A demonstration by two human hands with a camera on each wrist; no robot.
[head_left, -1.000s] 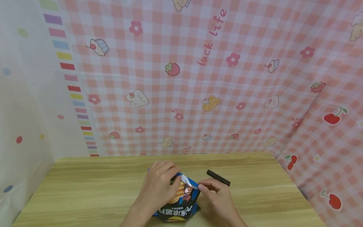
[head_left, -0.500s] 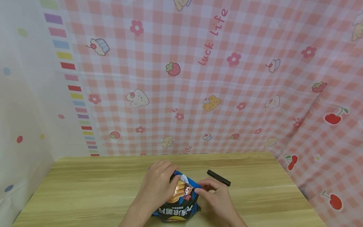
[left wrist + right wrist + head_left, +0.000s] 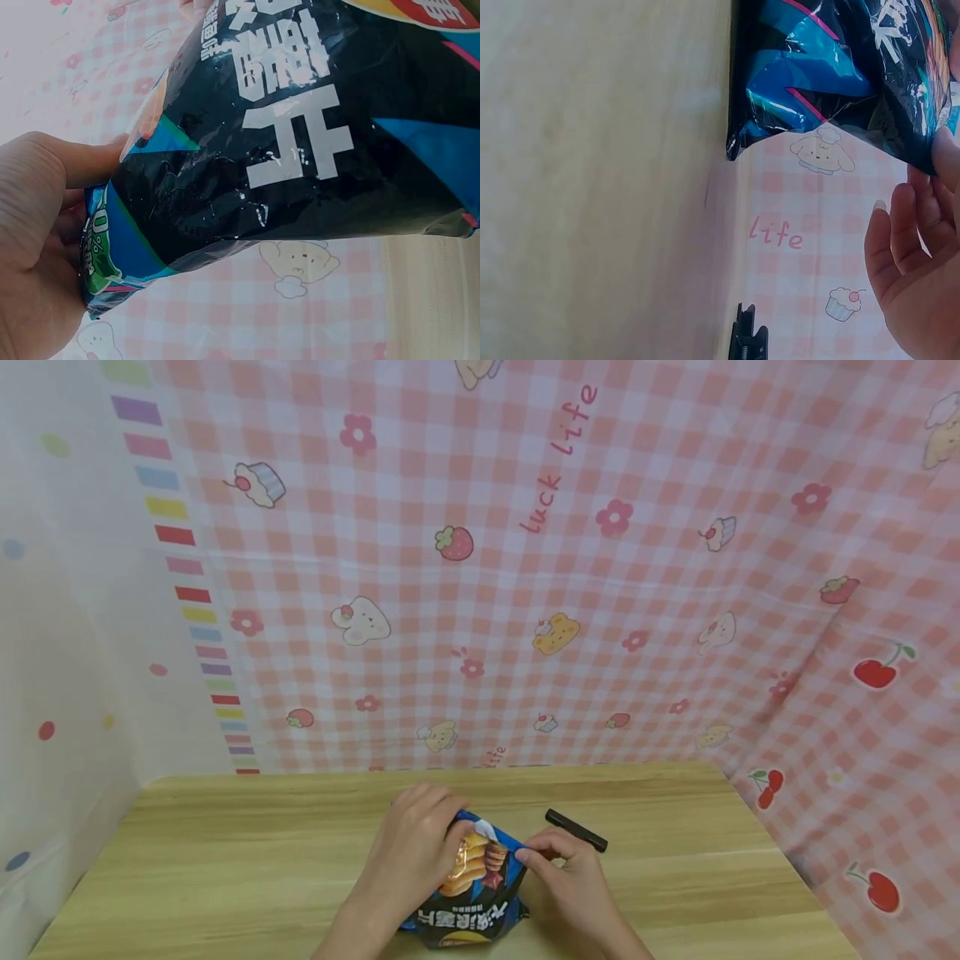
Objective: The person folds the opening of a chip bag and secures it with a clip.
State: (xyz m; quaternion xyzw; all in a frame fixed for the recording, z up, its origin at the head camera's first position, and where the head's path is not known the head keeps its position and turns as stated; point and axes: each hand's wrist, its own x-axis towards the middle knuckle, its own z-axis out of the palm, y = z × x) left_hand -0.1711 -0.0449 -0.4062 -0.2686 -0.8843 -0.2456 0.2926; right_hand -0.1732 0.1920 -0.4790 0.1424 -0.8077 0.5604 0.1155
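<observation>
A black and blue bag of chips (image 3: 472,893) stands on the table between my hands, its printed lettering upside down in the head view. On the left, my left hand (image 3: 416,852) grips the bag's side. The left wrist view shows that thumb on the front and the fingers behind a blue-green corner of the bag (image 3: 292,142). My right hand (image 3: 573,877) pinches the upper right corner between thumb and index finger. From the right wrist, that hand's other fingers (image 3: 904,225) are seen loosely bent, off the bag.
A slim black clip-like bar (image 3: 576,830) lies on the wooden table (image 3: 247,860) just beyond my right hand. Its end shows two prongs in the right wrist view. A pink checked cloth (image 3: 480,577) hangs behind the table and along its right side.
My right thumb and index finger have shifted slightly left along the bag's top corner. The top edge now looks straighter. My left hand stays on its side, barely moved.
</observation>
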